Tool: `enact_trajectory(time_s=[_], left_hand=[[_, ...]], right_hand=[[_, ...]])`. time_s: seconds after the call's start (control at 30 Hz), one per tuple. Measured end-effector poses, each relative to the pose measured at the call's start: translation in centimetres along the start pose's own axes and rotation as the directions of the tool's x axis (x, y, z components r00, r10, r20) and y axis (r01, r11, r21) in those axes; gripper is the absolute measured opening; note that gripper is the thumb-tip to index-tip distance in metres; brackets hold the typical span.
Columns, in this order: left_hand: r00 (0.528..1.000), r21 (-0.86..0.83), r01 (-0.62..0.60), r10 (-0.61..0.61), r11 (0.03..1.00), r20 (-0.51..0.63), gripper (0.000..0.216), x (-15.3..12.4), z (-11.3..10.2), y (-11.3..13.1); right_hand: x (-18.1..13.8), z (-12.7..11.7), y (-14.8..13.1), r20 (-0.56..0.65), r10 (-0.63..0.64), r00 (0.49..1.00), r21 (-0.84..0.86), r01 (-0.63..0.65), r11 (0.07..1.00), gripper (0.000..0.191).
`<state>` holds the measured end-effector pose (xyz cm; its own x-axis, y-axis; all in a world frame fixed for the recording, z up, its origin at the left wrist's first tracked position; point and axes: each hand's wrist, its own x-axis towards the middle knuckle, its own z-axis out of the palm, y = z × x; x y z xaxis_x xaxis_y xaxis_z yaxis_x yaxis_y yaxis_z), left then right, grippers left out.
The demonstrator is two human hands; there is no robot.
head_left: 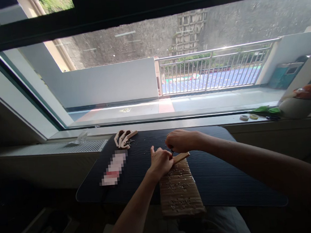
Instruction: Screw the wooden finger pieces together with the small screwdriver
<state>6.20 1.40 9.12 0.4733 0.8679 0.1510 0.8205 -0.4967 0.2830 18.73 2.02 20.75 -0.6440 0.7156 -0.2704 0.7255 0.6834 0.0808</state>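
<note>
A short, pale wooden strip (182, 158) lies slantwise across the far end of a piece of corrugated cardboard (182, 204). My left hand (161, 162) is closed on the strip's left end, with the thumb sticking up. Just above it, my right hand (183, 140) is closed around a small, thin dark tool that points down at the wood by my left fingers. Most of this tool is hidden in my fist, so its kind is unclear. Many small marks or bits dot the cardboard's surface, which reaches over the table's near edge.
Several curved wooden pieces (125, 139) and small dark metal parts lie at the dark table's (218, 178) far left, above a blurred-out pink and white item (113, 171). On the windowsill are tape rolls (244, 117), a green cloth (268, 110) and a white pot (298, 105).
</note>
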Motion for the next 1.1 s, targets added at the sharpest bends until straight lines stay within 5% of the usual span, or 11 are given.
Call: enact_trajectory(time_s=[0.33, 0.53, 0.73, 0.87, 1.1], left_hand=[[1.0, 0.014, -0.009, 0.009, 1.0, -0.009, 0.023, 0.0, 0.3, -0.2], [1.0, 0.001, -0.01, 0.01, 1.0, -0.014, 0.028, 0.0, 0.2, -0.1], [1.0, 0.01, -0.018, 0.019, 1.0, -0.017, 0.027, 0.0, 0.2, -0.2], [1.0, 0.013, -0.015, 0.015, 1.0, -0.01, 0.023, 0.1, 0.2, -0.1], [1.0, -0.005, -0.009, 0.009, 1.0, -0.02, 0.022, 0.0, 0.2, 0.0]], right_hand=[[0.0, -0.4, -0.1, 0.047, 0.052, 0.998, 0.006, -0.053, 0.999, 0.03], [0.0, -0.2, 0.2, 0.025, 0.013, 1.0, -0.014, -0.013, 1.0, 0.02], [0.1, 0.0, 0.1, 0.022, 0.106, 0.994, -0.029, -0.105, 0.994, 0.022], [-0.1, -0.5, 0.1, 0.054, 0.074, 0.996, 0.005, -0.074, 0.997, 0.034], [0.0, -0.1, 0.0, 0.037, -0.009, 0.999, 0.007, 0.008, 1.0, 0.024]])
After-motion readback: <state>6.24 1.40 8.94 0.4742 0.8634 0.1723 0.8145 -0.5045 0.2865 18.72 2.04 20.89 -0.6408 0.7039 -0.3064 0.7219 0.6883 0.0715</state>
